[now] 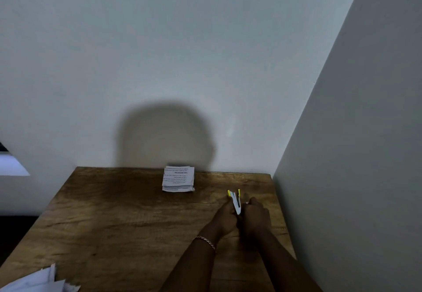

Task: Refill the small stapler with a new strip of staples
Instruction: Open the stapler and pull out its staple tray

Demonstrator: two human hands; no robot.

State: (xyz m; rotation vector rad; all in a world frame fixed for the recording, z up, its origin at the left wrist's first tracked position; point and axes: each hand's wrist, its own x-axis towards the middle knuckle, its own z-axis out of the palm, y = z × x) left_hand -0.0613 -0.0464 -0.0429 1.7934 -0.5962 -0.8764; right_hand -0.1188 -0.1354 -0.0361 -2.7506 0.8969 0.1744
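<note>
A small white and yellow stapler is held just above the right part of the wooden table, its top swung apart from its base in a narrow V. My left hand grips its left side and my right hand grips its right side; the two hands touch around it. The stapler's lower end is hidden between my fingers. No staple strip can be made out in the dim light.
A folded stack of printed paper lies at the table's far edge against the wall. Crumpled white paper sits at the near left corner. A wall bounds the table on the right.
</note>
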